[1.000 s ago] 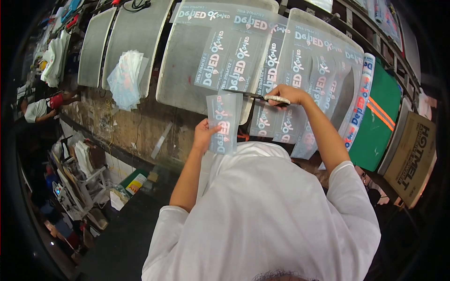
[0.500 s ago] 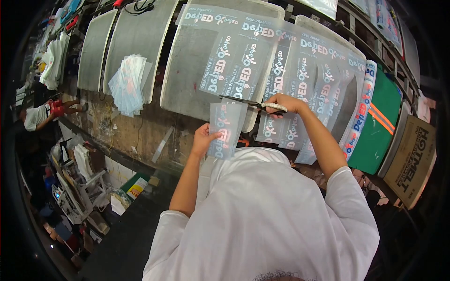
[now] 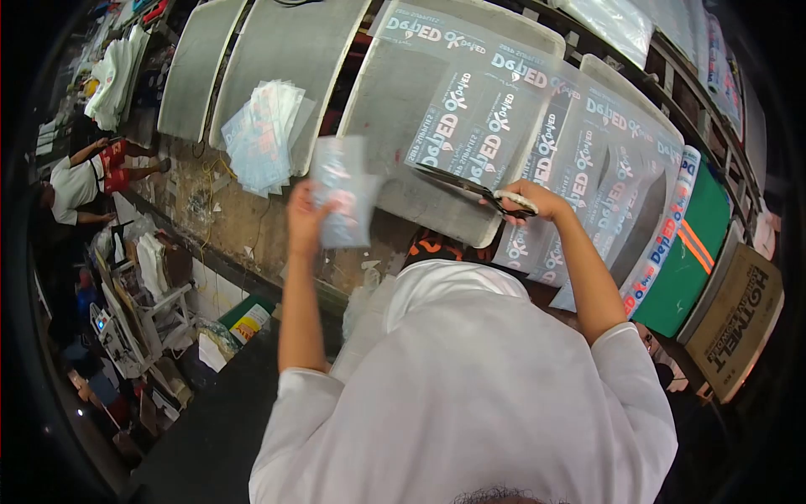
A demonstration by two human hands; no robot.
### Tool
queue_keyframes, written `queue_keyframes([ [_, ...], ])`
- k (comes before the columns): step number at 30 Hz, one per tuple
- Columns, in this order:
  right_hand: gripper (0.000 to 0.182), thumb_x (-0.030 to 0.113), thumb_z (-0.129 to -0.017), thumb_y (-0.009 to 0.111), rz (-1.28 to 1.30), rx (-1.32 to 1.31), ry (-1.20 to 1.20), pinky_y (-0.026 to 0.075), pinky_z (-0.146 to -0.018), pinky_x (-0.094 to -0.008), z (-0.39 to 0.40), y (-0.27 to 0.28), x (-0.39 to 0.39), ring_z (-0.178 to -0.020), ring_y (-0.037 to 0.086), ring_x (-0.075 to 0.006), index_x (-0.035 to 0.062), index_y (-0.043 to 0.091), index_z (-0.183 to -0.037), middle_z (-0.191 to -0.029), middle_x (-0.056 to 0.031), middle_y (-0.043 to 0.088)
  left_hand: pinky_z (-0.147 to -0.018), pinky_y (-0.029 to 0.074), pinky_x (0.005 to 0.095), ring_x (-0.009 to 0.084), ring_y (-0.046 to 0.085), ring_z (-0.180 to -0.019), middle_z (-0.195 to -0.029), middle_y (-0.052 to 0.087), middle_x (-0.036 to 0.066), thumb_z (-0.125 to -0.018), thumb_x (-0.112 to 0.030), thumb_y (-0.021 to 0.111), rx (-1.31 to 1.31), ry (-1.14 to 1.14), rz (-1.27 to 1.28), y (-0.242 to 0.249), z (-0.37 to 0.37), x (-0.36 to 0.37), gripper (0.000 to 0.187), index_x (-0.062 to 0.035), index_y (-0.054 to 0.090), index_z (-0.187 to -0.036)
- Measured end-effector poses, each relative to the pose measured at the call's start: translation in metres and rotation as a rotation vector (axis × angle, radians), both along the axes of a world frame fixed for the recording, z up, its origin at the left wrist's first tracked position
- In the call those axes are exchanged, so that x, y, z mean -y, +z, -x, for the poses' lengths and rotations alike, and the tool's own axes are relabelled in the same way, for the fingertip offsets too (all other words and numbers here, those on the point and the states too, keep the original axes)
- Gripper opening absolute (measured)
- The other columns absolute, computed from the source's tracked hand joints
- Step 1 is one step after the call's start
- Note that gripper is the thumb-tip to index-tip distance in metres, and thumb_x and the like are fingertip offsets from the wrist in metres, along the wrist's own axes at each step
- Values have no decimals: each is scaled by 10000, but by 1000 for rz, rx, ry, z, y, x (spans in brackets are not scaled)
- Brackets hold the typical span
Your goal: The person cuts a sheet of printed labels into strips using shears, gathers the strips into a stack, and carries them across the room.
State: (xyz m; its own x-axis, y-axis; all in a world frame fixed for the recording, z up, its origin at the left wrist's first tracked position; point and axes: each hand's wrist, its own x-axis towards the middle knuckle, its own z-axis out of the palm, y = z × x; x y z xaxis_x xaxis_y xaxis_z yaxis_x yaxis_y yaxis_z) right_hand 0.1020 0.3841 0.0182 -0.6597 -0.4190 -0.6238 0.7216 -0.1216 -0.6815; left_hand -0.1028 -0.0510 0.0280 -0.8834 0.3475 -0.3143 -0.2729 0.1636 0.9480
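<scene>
My left hand (image 3: 304,220) holds a small cut piece of printed clear film (image 3: 340,191), blurred with motion, out to the left near a stack of cut film pieces (image 3: 260,144). My right hand (image 3: 537,200) grips scissors (image 3: 470,186) whose blades point left across a long printed film sheet (image 3: 520,126). That sheet lies over grey platens (image 3: 386,109) and carries repeated red and white logos. Its far end is still rolled up (image 3: 663,235) at the right.
More grey platens (image 3: 197,67) line the bench to the left. A green garment with an orange stripe (image 3: 693,244) and a cardboard box (image 3: 739,319) sit at the right. Another person in white (image 3: 75,181) works at far left. Clutter (image 3: 143,328) fills the floor below.
My left hand has swung the cut film piece away from the sheet, leftward toward the stack. The right hand with the scissors stays at the sheet. The view has shifted slightly.
</scene>
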Motion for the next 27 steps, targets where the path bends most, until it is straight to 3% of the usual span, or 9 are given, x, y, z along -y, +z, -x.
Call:
queue_keyframes([
  [3, 345, 257, -944, 631, -65, 48, -66, 427, -450, -206, 2, 13, 0, -495, 534, -51, 65, 662, -1229, -608, 8, 590, -810, 530, 287, 140, 616, -938, -1043, 624, 36, -738, 59, 765, -196, 56, 413, 6, 103, 58, 667, -49, 468, -1326],
  [5, 327, 180, -930, 619, -112, 48, -134, 438, -457, -210, -5, 33, -2, -499, 536, -54, 49, 660, -1227, -604, 16, 579, -833, 520, 281, 151, 626, -969, -1080, 644, 58, -763, 39, 760, -169, 62, 165, 18, 152, 67, 668, -39, 447, -1348],
  [9, 342, 117, -906, 609, -173, 187, -263, 445, -465, -214, -37, 56, -16, -516, 545, -61, 35, 653, -1235, -618, 26, 565, -882, 508, 319, 207, 637, -1027, -1182, 649, 142, -789, 47, 730, -108, 11, 239, -10, 231, 96, 732, -2, 364, -1421],
  [12, 380, 95, -881, 626, -201, 152, -349, 459, -496, -230, -77, 60, -33, -556, 561, -74, 24, 639, -1254, -634, 39, 531, -907, 497, 374, 264, 625, -1060, -1198, 633, 171, -751, -94, 812, -295, 33, 668, -44, 257, 105, 736, 32, 427, -1365],
  [14, 385, 96, -881, 633, -249, 47, -369, 467, -520, -238, -104, 56, -45, -568, 555, -76, 24, 634, -1260, -631, 41, 525, -952, 451, 443, 350, 587, -1085, -1147, 624, 202, -683, -344, 879, -706, 221, 1257, -47, 252, 85, 724, 49, 572, -1208],
  [17, 422, 154, -877, 675, -355, -62, -388, 476, -582, -258, -124, 52, -66, -597, 531, -83, 28, 621, -1276, -638, 42, 521, -890, 476, 402, 320, 617, -1004, -1049, 659, 190, -704, -334, 863, -889, 299, 991, -60, 204, 13, 572, 34, 655, -1089],
  [22, 353, 263, -893, 673, -509, -5, -368, 446, -552, -265, -123, 32, -127, -592, 519, -86, 23, 662, -1151, -664, 24, 546, -896, 445, 394, 297, 569, -968, -1016, 604, 121, -737, -249, 828, -936, -147, 711, -51, 45, -134, 377, -41, 655, -1000],
  [24, 334, 278, -905, 651, -524, -113, -278, 435, -539, -261, -96, 22, -145, -586, 524, -91, 23, 668, -1120, -662, 13, 554, -865, 452, 385, 297, 553, -972, -1017, 596, 135, -743, -224, 819, -636, -22, 522, -73, 25, -132, 333, -50, 651, -973],
  [27, 354, 317, -903, 654, -497, -61, -296, 425, -528, -255, -81, 41, -153, -575, 534, -96, 21, 670, -1097, -662, 3, 568, -867, 453, 393, 289, 556, -963, -1001, 602, 128, -756, -193, 805, -709, 54, 739, -48, 6, -103, 288, -52, 653, -956],
])
